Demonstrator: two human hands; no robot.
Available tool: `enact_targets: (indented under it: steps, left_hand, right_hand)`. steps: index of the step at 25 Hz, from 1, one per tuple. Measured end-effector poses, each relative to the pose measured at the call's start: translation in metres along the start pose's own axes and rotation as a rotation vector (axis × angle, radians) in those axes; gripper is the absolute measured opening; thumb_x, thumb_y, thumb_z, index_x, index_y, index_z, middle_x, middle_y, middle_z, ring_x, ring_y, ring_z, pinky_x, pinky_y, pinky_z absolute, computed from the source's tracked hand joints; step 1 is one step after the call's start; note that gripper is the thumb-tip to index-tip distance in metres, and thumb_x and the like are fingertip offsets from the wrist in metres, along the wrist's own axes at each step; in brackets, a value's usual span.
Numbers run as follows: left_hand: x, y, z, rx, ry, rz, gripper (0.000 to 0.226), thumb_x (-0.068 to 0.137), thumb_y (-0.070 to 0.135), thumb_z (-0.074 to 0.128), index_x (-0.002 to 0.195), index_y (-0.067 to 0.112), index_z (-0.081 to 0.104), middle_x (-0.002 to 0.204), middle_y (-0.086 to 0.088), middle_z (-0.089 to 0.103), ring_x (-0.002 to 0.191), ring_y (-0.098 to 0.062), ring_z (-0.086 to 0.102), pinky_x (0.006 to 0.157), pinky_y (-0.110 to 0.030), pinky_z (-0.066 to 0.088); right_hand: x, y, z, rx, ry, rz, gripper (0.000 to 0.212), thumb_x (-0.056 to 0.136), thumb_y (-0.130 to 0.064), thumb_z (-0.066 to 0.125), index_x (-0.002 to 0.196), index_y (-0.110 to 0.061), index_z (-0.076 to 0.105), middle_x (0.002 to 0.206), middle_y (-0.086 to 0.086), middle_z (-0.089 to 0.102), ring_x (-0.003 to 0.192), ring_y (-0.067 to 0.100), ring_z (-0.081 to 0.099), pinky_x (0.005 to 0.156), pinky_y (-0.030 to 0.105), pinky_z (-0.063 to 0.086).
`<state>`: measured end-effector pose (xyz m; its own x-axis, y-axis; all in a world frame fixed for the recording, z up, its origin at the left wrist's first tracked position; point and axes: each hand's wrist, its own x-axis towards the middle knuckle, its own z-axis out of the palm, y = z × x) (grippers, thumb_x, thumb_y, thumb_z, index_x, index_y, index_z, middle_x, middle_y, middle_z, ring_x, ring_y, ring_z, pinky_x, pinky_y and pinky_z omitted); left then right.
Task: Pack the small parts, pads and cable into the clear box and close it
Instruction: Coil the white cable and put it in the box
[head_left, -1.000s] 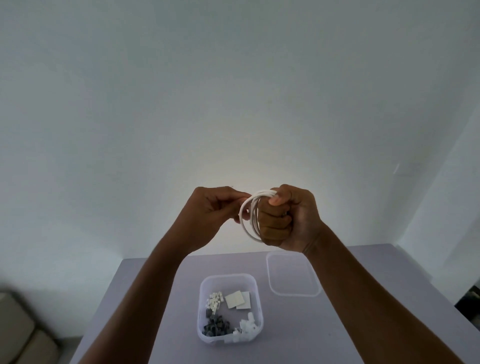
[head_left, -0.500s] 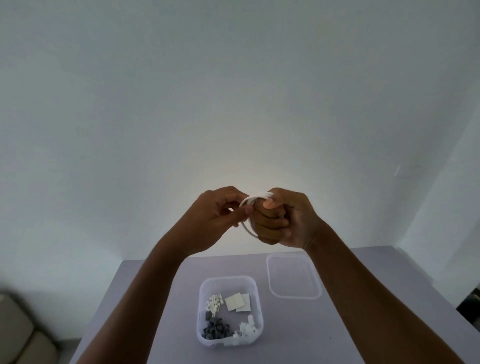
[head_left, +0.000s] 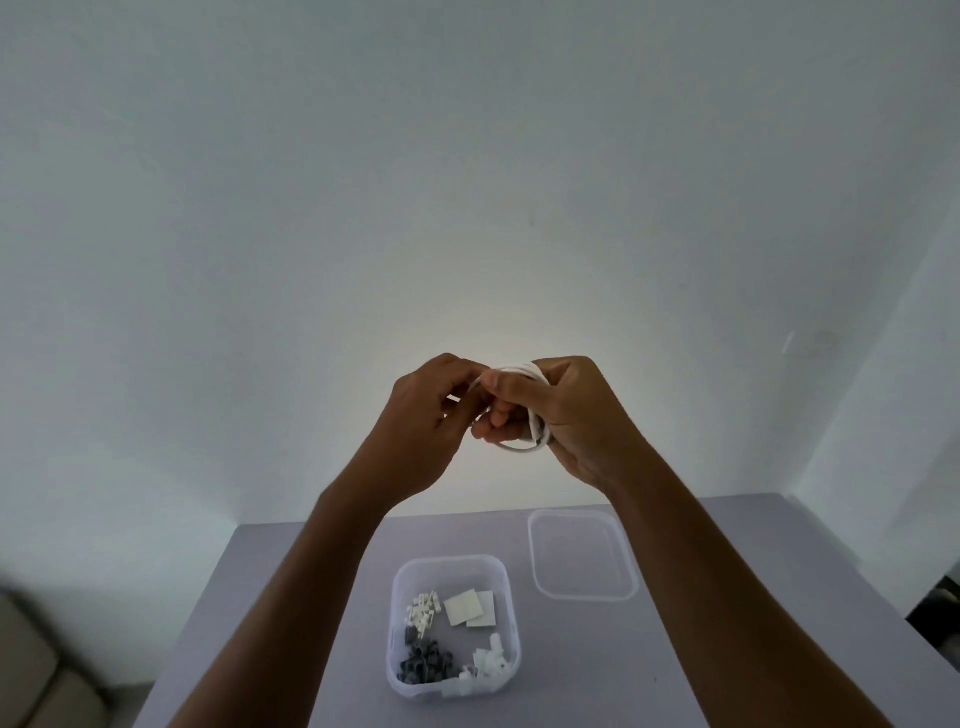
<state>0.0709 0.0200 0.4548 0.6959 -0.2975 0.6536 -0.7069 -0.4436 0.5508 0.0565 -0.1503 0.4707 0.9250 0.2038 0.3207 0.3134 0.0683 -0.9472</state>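
On the tabletop (head_left: 701, 649): box (head_left: 453, 567) near and centre, with lid (head_left: 583, 597) just beside it, far right. In the box: small parts (head_left: 425, 662) left and near, pads (head_left: 470, 609) far right. High above both, between two hands: cable (head_left: 535, 434).

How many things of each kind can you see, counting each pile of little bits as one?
Clear plastic box: 1
Clear plastic lid: 1
Coiled white cable: 1
Square white pads: 2
Piles of small parts, white, dark grey, white: 3
Hands, left, right: 2
Total: 10

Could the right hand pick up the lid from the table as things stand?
Probably not yet: the right hand grips the coiled cable. The lid lies uncovered on the table, so the path looks free.
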Motion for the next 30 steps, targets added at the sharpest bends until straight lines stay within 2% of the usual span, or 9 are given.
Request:
enact_targets:
  steps: [3,8,11,14,16,19,21,24,30]
  left_hand:
    - [0.002,-0.001,-0.002,-0.001,0.049,-0.01,0.014,0.098,0.02,0.054,0.096,0.015,0.067,0.087,0.003,0.065,0.078,-0.007,0.062,0.067,-0.01,0.045]
    - [0.002,-0.011,-0.006,-0.104,0.012,-0.111,0.014,0.098,0.024,0.055,0.097,0.016,0.066,0.086,0.004,0.07,0.077,-0.009,0.068,0.07,-0.019,0.052]
    - [0.002,-0.014,-0.001,-0.247,0.023,-0.176,0.015,0.097,0.022,0.057,0.1,0.012,0.068,0.088,-0.001,0.074,0.081,-0.017,0.07,0.079,-0.037,0.057]
    - [-0.001,-0.014,0.004,-0.493,0.04,-0.262,0.015,0.095,0.016,0.059,0.1,0.005,0.069,0.092,-0.014,0.072,0.085,-0.026,0.068,0.086,-0.044,0.055]
    - [-0.004,-0.014,0.007,-0.666,-0.005,-0.34,0.023,0.093,0.022,0.059,0.102,0.003,0.069,0.095,-0.018,0.071,0.089,-0.029,0.065,0.092,-0.049,0.051]
    - [-0.005,-0.021,0.008,-0.713,-0.093,-0.404,0.03,0.092,0.03,0.057,0.102,0.006,0.071,0.094,-0.014,0.071,0.09,-0.026,0.062,0.09,-0.047,0.048]
    - [-0.008,-0.027,0.01,-0.735,-0.115,-0.452,0.023,0.096,0.021,0.053,0.102,0.008,0.071,0.085,-0.008,0.068,0.082,-0.018,0.059,0.077,-0.033,0.048]
    - [-0.019,-0.045,0.021,-0.612,-0.123,-0.512,0.017,0.093,0.017,0.06,0.106,0.007,0.066,0.075,-0.002,0.067,0.068,-0.01,0.057,0.057,-0.016,0.044]
    - [-0.069,-0.124,0.08,-0.193,-0.103,-0.627,0.018,0.082,0.014,0.076,0.097,0.018,0.066,0.08,0.001,0.073,0.067,-0.012,0.071,0.063,-0.025,0.059]
  right_hand:
    - [0.0,0.002,-0.006,0.001,0.12,-0.048,0.022,0.084,-0.015,0.074,0.079,0.006,0.072,0.072,0.022,0.07,0.066,0.031,0.069,0.07,0.038,0.058]
    - [0.003,0.005,-0.019,-0.161,0.087,-0.096,0.024,0.079,-0.028,0.077,0.091,-0.007,0.078,0.079,0.016,0.074,0.073,0.025,0.064,0.076,0.04,0.051]
    - [0.005,0.011,-0.019,-0.132,0.113,-0.089,0.021,0.08,-0.026,0.077,0.091,-0.009,0.079,0.08,0.017,0.074,0.074,0.025,0.062,0.075,0.043,0.049]
    - [0.007,0.019,-0.019,-0.084,0.14,-0.08,0.018,0.083,-0.019,0.075,0.094,-0.005,0.078,0.078,0.016,0.074,0.071,0.024,0.064,0.073,0.042,0.051]
    - [0.01,0.025,-0.019,-0.071,0.173,-0.082,0.018,0.083,-0.017,0.075,0.094,-0.002,0.078,0.076,0.015,0.073,0.069,0.024,0.063,0.072,0.042,0.052]
    - [0.014,0.039,-0.021,-0.044,0.202,-0.039,0.019,0.084,-0.017,0.074,0.092,0.0,0.077,0.074,0.014,0.072,0.068,0.023,0.063,0.068,0.036,0.054]
    - [0.015,0.054,-0.02,-0.057,0.197,-0.003,0.018,0.085,-0.02,0.074,0.089,-0.002,0.077,0.073,0.012,0.072,0.066,0.022,0.061,0.066,0.034,0.052]
    - [0.013,0.087,-0.017,-0.082,0.177,0.083,0.019,0.086,-0.023,0.074,0.087,-0.005,0.077,0.073,0.01,0.072,0.065,0.02,0.06,0.063,0.033,0.051]
    - [0.0,0.194,-0.027,-0.058,0.168,0.399,0.021,0.087,-0.022,0.073,0.09,-0.001,0.075,0.078,0.014,0.074,0.067,0.022,0.065,0.061,0.03,0.055]
